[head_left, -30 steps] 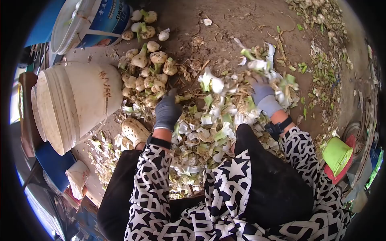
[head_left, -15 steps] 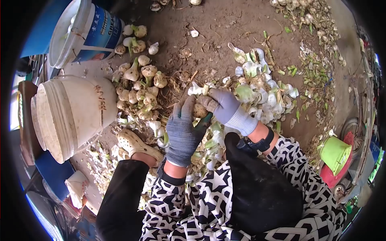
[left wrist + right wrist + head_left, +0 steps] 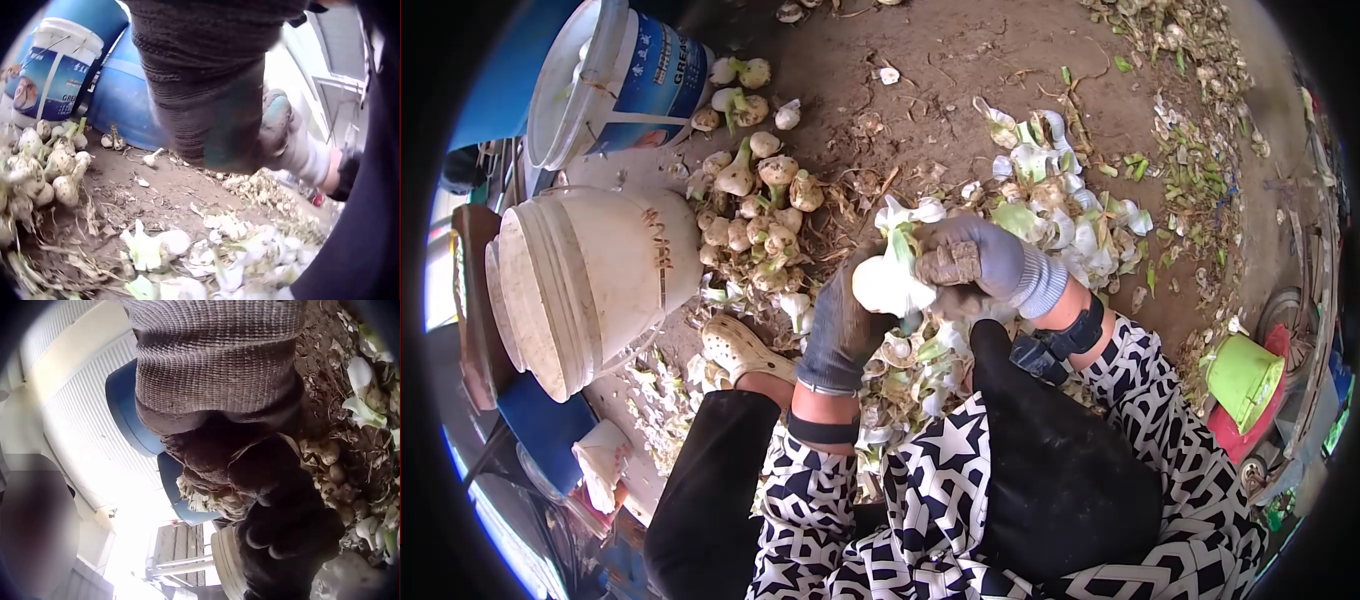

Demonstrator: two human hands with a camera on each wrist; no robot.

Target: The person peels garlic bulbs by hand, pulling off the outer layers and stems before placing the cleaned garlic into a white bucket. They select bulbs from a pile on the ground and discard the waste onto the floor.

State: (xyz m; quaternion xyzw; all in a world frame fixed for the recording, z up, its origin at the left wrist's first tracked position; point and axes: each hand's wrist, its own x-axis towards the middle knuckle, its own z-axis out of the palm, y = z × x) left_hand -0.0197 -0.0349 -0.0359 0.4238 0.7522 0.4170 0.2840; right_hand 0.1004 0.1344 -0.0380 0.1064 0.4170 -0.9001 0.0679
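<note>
A garlic bulb [image 3: 887,285], smooth and white with a short green-white stem and peeled leaf skin standing up from it, is held between both hands over the peelings. My left hand [image 3: 840,325], in a grey knit glove, grips it from the left. The gloved right hand [image 3: 980,262] has soiled fingers curled at the bulb's right side. The right wrist view shows pale roots [image 3: 219,503] between the two hands. Beneath the hands lies a heap of garlic peelings [image 3: 915,375]. Unpeeled garlic bulbs [image 3: 750,215] are piled left of the hands.
On the left lies a white bucket [image 3: 615,260], with a blue-labelled bucket [image 3: 650,90] behind it. More skins [image 3: 1060,210] spread to the right on the dirt floor. A green pot [image 3: 1240,380] stands at far right. A clog [image 3: 740,350] is close to the left forearm.
The hands, first apart over the pile and the skins, came together on a brown-skinned garlic bulb. Its outer skin has been pulled back and the bulb now shows white.
</note>
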